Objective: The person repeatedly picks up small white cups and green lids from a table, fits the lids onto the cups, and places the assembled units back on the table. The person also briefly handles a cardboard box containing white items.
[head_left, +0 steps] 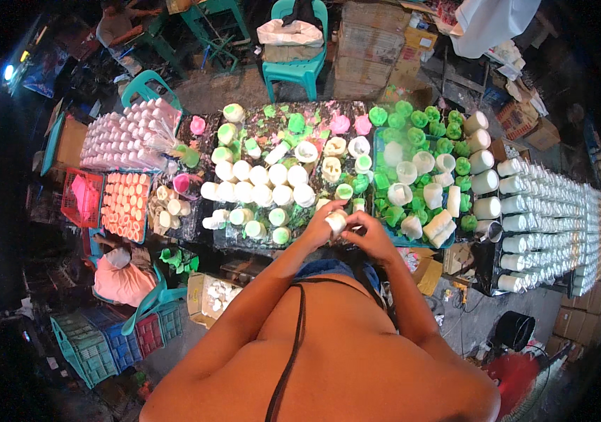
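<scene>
At the near edge of the work table, my left hand (316, 225) is closed around a small white rounded piece (336, 221) with a yellowish tint. My right hand (373, 239) meets it from the other side, its fingers curled and pinching at the piece's edge. Just beyond my hands stand white cups with green tops (344, 191). To their left, several plain white cylinders (260, 176) sit in close rows. On the right is a teal tray (379, 151) holding bright green shapes (392, 214) and whitish hollow cups (400, 194).
Rows of white cylinders (519, 224) fill the table's right end. At the left are a rack of white pieces (128, 133), a tray of orange-topped pieces (124, 204) and a red basket (79, 197). A seated person in pink (124, 278) is at left; a teal chair (295, 67) stands beyond.
</scene>
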Tool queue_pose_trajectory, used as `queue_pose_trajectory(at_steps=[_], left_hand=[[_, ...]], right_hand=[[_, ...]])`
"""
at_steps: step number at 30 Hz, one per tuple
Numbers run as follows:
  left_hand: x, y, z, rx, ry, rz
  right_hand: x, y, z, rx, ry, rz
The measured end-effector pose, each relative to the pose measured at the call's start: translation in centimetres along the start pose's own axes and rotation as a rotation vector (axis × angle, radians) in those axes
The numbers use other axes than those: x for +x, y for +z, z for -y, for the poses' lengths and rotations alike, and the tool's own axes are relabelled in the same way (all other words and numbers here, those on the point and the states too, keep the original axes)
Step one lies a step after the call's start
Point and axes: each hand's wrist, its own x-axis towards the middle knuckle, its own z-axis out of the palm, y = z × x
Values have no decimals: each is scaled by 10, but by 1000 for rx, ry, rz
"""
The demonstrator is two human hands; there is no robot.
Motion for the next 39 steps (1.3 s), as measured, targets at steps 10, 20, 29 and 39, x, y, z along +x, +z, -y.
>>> queue_pose_trajectory(at_steps=[10,20,29,39], left_hand=[[11,2,22,68,149,-79],[-4,25,-3,74,-47,144],[-9,34,-5,203,-75,-1],[-18,29,8,848,298,-432]], right_hand=[[11,7,-5,-206,26,-111],[7,15,-21,-580,148,-502],[9,24,-6,-938,223,-399],[12,36,-13,-1031,226,-340]])
